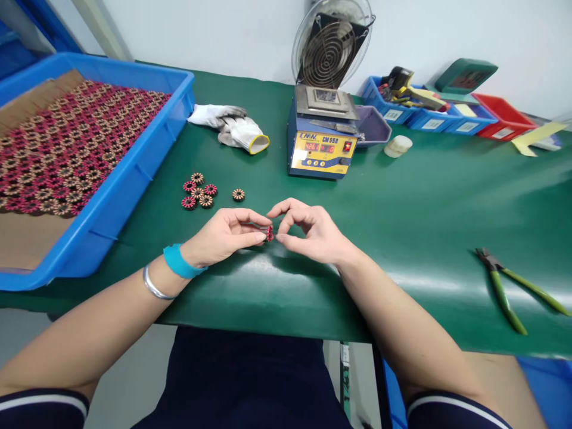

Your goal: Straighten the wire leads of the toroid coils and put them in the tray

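Note:
Over the near edge of the table, my left hand (230, 237) pinches a small red wire-wound motor stator (269, 233) between thumb and fingers. My right hand (310, 231) is close beside it on the right, fingers curled and thumb drawn toward the fingertips at the stator's side. Whatever those fingertips hold, perhaps a thin wire end, is too small to make out. Beyond my left hand lies a loose group of several stators (197, 193), some red and some copper-coloured. One copper stator (238, 195) sits apart from them, nearer my hands.
A blue tray (134, 173) packed with stators stands at left. White gloves (236, 128) lie behind. At the back are a CM 558 solder pot (322, 146), a fan (328, 52), a round white container (397, 146) and a red bin (503, 116). Green-handled cutters (504, 286) rest at right.

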Demonstrator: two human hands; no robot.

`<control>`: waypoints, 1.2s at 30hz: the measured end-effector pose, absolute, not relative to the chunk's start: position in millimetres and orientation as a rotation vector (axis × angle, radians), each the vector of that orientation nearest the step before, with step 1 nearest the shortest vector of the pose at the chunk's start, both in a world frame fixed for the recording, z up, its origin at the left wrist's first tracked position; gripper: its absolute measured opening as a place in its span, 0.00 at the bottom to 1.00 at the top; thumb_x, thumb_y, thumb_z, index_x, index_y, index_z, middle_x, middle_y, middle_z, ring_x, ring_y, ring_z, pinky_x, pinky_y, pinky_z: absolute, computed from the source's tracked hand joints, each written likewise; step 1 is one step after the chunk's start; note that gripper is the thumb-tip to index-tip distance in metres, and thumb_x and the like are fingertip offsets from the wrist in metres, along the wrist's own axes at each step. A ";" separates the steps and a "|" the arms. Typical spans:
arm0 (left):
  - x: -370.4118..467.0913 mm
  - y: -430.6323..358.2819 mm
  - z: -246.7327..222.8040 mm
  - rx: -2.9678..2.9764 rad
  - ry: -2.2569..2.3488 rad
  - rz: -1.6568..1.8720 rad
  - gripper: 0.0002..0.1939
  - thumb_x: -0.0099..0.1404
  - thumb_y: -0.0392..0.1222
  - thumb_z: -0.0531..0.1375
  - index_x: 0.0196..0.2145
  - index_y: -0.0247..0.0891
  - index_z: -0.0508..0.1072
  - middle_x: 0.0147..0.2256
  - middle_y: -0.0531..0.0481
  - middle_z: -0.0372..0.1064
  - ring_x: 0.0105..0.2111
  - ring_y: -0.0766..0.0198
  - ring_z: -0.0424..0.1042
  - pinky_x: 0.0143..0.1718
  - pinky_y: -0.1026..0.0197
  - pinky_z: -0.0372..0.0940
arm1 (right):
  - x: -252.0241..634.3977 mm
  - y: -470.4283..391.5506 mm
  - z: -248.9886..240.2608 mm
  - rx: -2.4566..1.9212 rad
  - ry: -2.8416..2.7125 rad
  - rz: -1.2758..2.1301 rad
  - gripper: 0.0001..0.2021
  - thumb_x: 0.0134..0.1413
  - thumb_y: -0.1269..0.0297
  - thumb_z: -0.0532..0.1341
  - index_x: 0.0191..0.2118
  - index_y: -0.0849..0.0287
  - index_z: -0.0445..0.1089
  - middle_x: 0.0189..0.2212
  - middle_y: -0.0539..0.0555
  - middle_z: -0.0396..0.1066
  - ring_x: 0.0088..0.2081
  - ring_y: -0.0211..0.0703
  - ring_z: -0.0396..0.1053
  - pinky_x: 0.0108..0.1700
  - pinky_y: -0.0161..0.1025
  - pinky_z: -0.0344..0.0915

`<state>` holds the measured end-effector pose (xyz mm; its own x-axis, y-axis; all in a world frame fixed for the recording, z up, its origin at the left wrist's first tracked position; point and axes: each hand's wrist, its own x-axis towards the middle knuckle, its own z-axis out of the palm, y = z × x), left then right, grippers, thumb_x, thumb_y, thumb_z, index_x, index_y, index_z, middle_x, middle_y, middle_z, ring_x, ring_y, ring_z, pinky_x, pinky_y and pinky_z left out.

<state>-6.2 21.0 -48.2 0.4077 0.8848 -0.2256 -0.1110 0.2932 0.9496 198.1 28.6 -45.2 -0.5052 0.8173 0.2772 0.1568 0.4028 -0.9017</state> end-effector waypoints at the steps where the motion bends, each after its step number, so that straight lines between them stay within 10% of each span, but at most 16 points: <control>1: -6.5 21.7 -47.6 1.049 0.926 0.813 0.17 0.46 0.38 0.73 0.35 0.32 0.78 0.30 0.48 0.77 0.32 0.63 0.76 0.35 0.63 0.72 | 201.1 30.9 -45.0 -0.827 -1.859 1.168 0.05 0.45 0.68 0.65 0.23 0.59 0.70 0.40 0.56 0.72 0.44 0.45 0.71 0.49 0.46 0.66; 26: -0.7 18.6 -50.1 1.174 1.033 1.111 0.16 0.47 0.34 0.70 0.36 0.31 0.77 0.36 0.45 0.78 0.38 0.58 0.77 0.46 0.55 0.72 | 176.3 4.7 -53.8 -0.752 -2.086 0.386 0.05 0.53 0.71 0.61 0.29 0.56 0.72 0.55 0.59 0.64 0.58 0.52 0.63 0.57 0.55 0.64; 36: 0.9 12.3 -47.6 1.180 0.972 1.000 0.16 0.48 0.35 0.70 0.37 0.30 0.77 0.34 0.44 0.78 0.35 0.60 0.77 0.42 0.57 0.74 | 183.0 19.6 -55.4 -0.893 -1.834 0.816 0.06 0.56 0.61 0.62 0.36 0.58 0.71 0.50 0.61 0.70 0.53 0.50 0.68 0.57 0.52 0.63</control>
